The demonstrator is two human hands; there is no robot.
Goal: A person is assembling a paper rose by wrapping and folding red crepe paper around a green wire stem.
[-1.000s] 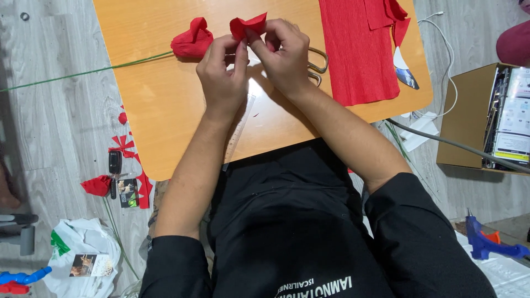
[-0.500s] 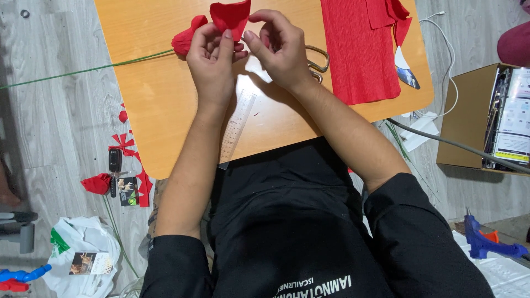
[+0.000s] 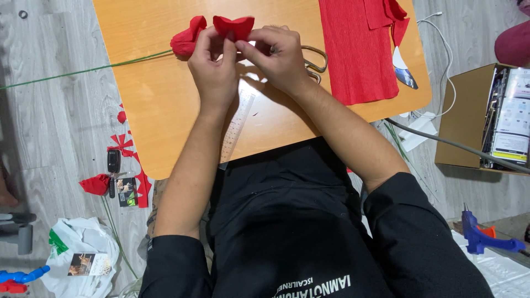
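Here, an orange table [image 3: 165, 110] stands on grey plank floor [image 3: 49, 110].

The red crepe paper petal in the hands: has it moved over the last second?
Yes. The red crepe paper petal has shifted left toward the red paper rose on its green stem, and slightly toward the orange table's far edge.

Under our left hand [image 3: 212, 72] and right hand [image 3: 276, 58] a clear plastic ruler [image 3: 237, 128] lies across the orange wooden surface [image 3: 160, 110]. Left of it we see bare board, bounded above by the red crepe-paper flower [image 3: 187, 40] on its green wire stem. Metal scissors [image 3: 314, 60] sit just beside our right hand, and the red crepe-paper sheet [image 3: 353, 49] covers the board beyond them.
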